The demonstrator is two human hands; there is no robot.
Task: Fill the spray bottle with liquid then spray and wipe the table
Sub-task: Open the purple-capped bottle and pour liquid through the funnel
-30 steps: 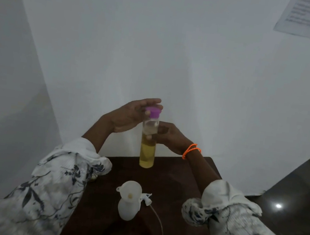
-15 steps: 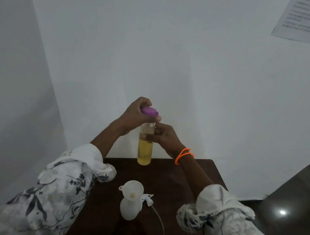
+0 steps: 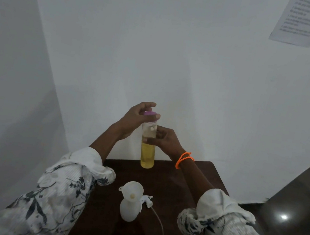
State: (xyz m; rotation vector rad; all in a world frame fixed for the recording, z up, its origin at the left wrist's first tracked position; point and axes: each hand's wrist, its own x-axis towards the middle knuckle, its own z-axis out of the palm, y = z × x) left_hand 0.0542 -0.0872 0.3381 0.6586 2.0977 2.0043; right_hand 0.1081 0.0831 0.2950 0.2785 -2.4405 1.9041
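A tall clear bottle (image 3: 147,154), about half full of yellow liquid, stands at the far edge of the dark brown table (image 3: 180,185). My left hand (image 3: 133,120) grips its purple cap (image 3: 150,114) from above. My right hand (image 3: 167,139) holds the bottle's upper body. Nearer to me stands the white spray bottle (image 3: 129,210) with a white funnel (image 3: 132,190) set in its neck. Its spray head (image 3: 146,200) lies on the table beside it, the long dip tube (image 3: 161,227) curving toward me.
White walls close in behind and on the left, meeting in a corner. A printed sheet (image 3: 299,20) hangs on the wall at upper right. Dark glossy floor (image 3: 297,209) lies to the right of the small table.
My left hand has shifted its grip around the purple cap, fingers now curled over it. The view has dropped slightly; the bottle stays upright in the same spot.
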